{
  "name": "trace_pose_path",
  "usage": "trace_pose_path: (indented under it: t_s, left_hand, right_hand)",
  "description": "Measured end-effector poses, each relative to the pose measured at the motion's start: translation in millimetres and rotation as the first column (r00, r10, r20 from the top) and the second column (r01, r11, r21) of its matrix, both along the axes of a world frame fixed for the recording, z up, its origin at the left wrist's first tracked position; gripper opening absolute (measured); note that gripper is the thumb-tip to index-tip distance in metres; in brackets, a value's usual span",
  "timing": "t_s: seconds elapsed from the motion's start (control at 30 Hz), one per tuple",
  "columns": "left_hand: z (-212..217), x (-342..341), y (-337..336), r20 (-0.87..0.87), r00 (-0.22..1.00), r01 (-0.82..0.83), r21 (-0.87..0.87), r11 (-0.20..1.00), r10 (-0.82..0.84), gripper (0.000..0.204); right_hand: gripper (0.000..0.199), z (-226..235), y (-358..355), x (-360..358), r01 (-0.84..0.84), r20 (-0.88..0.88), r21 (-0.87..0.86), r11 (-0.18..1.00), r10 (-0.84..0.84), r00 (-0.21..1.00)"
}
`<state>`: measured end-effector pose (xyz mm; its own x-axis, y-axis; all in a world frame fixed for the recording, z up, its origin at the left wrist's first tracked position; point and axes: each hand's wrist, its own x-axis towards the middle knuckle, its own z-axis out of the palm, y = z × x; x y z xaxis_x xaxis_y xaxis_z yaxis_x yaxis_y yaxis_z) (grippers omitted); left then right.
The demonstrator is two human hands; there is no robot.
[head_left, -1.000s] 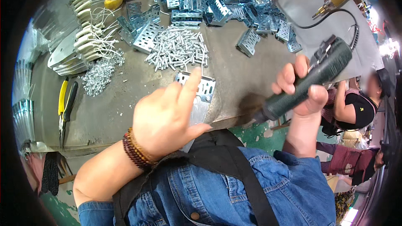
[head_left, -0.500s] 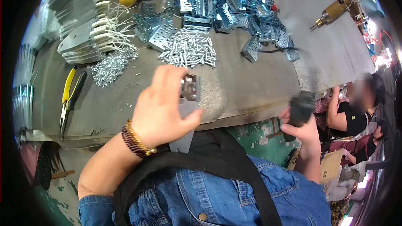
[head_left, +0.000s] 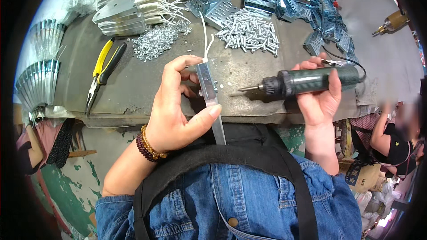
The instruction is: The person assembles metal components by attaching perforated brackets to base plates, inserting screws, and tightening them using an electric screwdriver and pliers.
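My left hand (head_left: 171, 115) grips a flat metal piece (head_left: 218, 129), turned edge-on, with a shiny perforated bracket (head_left: 206, 79) at its upper end. White wires (head_left: 205, 35) stick out beyond the bracket, and a small screw end (head_left: 215, 83) shows on its right side. In my right hand (head_left: 318, 104), a dark green electric screwdriver (head_left: 307, 81) lies almost level, its bit pointing left at the bracket. Some distance separates the bit from the bracket. Behind both hands lies a pile of silver screws (head_left: 249, 32).
Nuts (head_left: 155, 41) lie heaped beside yellow-and-black pliers (head_left: 106, 64). Wired metal plates (head_left: 120, 18) are stacked at the far left, and loose brackets (head_left: 289, 0) at the back. A brass-coloured power tool (head_left: 391, 22) is at the far right. Other people (head_left: 391, 138) sit on both sides.
My right hand has swung the screwdriver from upright to nearly level, bit toward the bracket. My left hand has turned the metal piece onto its edge. The view has shifted too.
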<state>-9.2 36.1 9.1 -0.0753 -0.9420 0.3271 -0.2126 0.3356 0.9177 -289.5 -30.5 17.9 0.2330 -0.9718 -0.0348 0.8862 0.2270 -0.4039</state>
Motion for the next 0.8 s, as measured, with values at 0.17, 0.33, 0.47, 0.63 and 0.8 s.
trace_pose_path:
  t_s: [0.17, 0.33, 0.47, 0.63, 0.8]
  left_hand:
    - [5, 3, -6, 0.117, 0.993, 0.016, 0.012, 1.0, -0.017, 0.07]
    - [2, 6, -8, 0.052, 0.997, 0.05, -0.003, 0.999, -0.05, 0.072]
    - [0, 9, -11, 0.052, 0.995, 0.09, 0.001, 0.996, -0.09, 0.073]
    - [-4, 11, -11, -0.015, 0.996, 0.093, 0.007, 0.996, -0.093, 0.075]
    - [2, 16, -10, 0.023, 0.995, 0.102, -0.001, 0.995, -0.102, 0.075]
  right_hand:
    - [0.039, -15, -13, 17, 0.035, 0.029, -0.01, 0.999, -0.035, 0.999]
    - [0.042, -22, -20, 24, 0.034, 0.04, -0.019, 0.999, -0.033, 0.999]
    - [0.041, -24, -20, 26, 0.024, 0.049, -0.017, 1.0, -0.023, 0.999]
    - [0.035, -27, -20, 26, -0.014, 0.062, -0.016, 1.0, 0.015, 0.998]
    - [0.036, -31, -16, 29, -0.024, 0.097, -0.027, 0.999, 0.027, 0.995]
